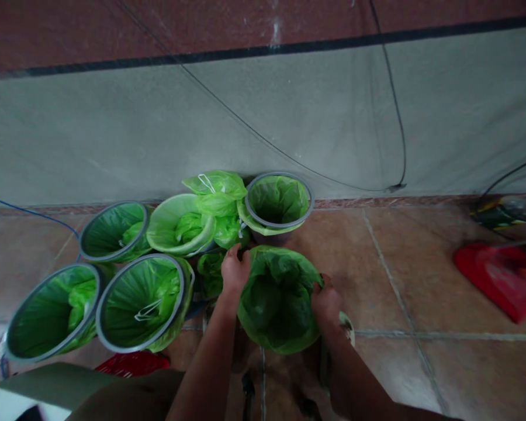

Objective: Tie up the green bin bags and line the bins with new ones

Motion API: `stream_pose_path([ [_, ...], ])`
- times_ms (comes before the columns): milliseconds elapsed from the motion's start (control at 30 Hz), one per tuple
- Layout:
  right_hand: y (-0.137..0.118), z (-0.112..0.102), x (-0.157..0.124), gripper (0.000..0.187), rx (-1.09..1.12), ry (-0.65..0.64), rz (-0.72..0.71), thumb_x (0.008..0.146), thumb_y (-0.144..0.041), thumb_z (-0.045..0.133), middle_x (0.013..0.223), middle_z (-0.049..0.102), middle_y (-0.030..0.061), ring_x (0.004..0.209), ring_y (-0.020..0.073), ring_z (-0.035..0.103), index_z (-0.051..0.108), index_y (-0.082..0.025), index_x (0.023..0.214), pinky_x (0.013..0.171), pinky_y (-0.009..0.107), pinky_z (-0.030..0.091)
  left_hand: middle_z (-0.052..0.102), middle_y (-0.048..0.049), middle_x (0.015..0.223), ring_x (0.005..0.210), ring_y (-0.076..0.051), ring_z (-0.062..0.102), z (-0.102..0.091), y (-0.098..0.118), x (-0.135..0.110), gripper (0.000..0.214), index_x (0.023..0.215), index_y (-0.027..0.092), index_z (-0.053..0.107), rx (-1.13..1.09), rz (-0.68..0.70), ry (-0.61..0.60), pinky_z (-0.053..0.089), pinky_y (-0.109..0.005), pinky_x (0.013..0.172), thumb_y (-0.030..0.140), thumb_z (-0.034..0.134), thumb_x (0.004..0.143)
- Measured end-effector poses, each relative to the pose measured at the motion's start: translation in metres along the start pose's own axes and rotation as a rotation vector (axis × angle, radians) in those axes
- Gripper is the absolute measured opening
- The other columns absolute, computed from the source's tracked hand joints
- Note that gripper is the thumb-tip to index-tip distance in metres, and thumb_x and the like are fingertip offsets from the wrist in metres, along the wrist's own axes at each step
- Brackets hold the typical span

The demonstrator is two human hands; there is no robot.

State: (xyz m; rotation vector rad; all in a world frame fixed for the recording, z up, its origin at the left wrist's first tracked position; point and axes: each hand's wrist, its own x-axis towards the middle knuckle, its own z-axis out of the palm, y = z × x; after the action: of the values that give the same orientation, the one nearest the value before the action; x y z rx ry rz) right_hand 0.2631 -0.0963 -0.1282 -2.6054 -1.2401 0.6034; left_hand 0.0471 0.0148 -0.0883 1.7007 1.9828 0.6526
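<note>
Between my hands a green plastic bag is spread wide, its mouth facing up. My left hand is closed on the bag's left edge, and my right hand pinches the right edge. Whether a bin stands beneath the bag is hidden. Just behind it, by the wall, is a lined bin with a grey rim. Tied-up green bags lie to the left of that bin. Further left stand several more bins with green liners, among them a grey-rimmed bin with a bunched bag inside.
A grey wall with a hanging black cable runs along the back. On the tiled floor at right lies a red plastic object. A red basket-like thing and a pale box edge are at lower left.
</note>
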Motion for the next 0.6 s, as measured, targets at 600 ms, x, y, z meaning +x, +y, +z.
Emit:
stream_pose_path([
  [600, -0.06, -0.001, 0.094, 0.034, 0.074, -0.296, -0.743, 0.097, -0.029, 0.043, 0.116, 0.071, 0.0069, 0.103, 0.0197, 0.067, 0.066, -0.021, 0.121, 0.093, 0.028, 0.048, 0.072, -0.0059, 0.116, 0.103, -0.018, 0.066, 0.026, -0.004, 0.008, 0.029, 0.117, 0.021, 0.068, 0.139, 0.146, -0.334, 0.046, -0.025, 0.095, 0.028, 0.051, 0.094],
])
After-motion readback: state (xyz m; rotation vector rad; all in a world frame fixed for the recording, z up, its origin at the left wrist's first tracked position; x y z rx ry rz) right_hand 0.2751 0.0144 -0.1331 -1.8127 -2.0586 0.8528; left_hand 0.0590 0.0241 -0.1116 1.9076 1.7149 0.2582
